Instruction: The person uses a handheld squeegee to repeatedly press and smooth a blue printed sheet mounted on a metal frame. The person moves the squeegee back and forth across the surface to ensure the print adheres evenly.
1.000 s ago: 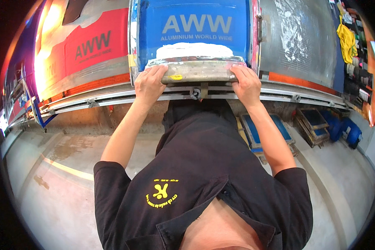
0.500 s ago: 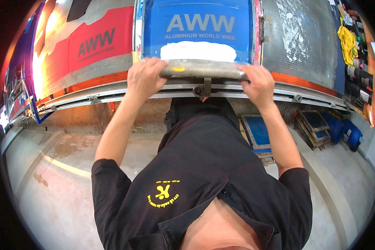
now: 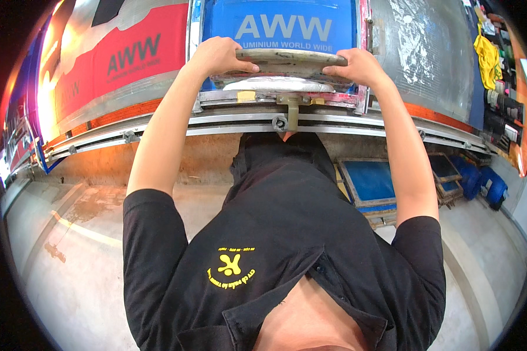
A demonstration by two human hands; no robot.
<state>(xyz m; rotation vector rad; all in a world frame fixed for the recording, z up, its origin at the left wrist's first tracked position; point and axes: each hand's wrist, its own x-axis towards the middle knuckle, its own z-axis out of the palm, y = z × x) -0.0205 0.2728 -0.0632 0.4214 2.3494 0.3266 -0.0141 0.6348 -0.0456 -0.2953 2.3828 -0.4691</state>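
My left hand [image 3: 222, 57] and my right hand [image 3: 356, 65] are closed on the two ends of a wide squeegee [image 3: 290, 57] with a worn, stained handle. The squeegee lies across the near part of a blue printing screen [image 3: 275, 13], which carries grey lettering. Just on my side of the squeegee a band of thick white ink [image 3: 278, 85] stretches along the screen. Below the near edge of the screen frame a metal bracket [image 3: 293, 111] hangs over the rail. Where the squeegee's blade meets the screen is hidden by the handle.
A metal rail [image 3: 216, 124] runs along the table's near side. Red printed fabric [image 3: 129, 50] lies to the left, a grey sheet-covered table section [image 3: 421, 64] to the right. Blue screens [image 3: 369, 178] lean below, near blue drums [image 3: 492, 187]. A yellow cloth [image 3: 487, 55] hangs far right.
Both hands have moved away from my body with the squeegee, from the screen's near edge to beyond the white ink. The ink band now looks thinner and sits nearer me.
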